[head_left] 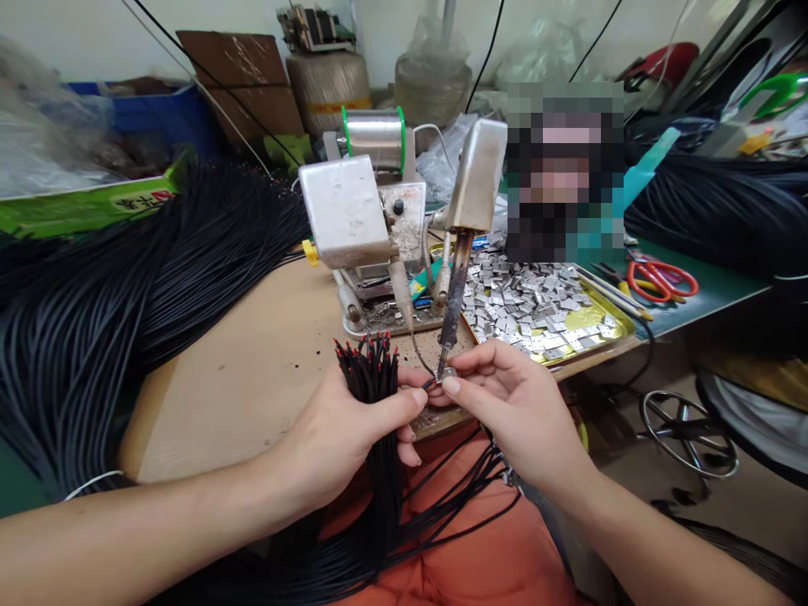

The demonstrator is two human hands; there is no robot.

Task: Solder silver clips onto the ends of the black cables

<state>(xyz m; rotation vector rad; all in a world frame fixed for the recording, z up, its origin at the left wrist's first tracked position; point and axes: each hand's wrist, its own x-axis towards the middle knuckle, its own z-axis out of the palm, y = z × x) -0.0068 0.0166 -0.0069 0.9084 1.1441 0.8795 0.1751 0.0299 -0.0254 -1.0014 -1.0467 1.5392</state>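
Across the worktop [252, 396], left of the soldering iron [455, 286], the left hand [341, 429] has its fingers closed around an upright bundle of red-tipped black wires [372, 396]. Just right of the iron's tip, the right hand [514, 412] pinches a small metal tab [449, 372], its long axis pointing left toward the bundle.

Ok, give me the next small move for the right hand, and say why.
Probably ease the small metal tab in the right hand against the tip of the soldering iron. The tab is pinched right beside that tip, and a black wire reaches it from the left hand, which grips a bundle of red-tipped black wires.
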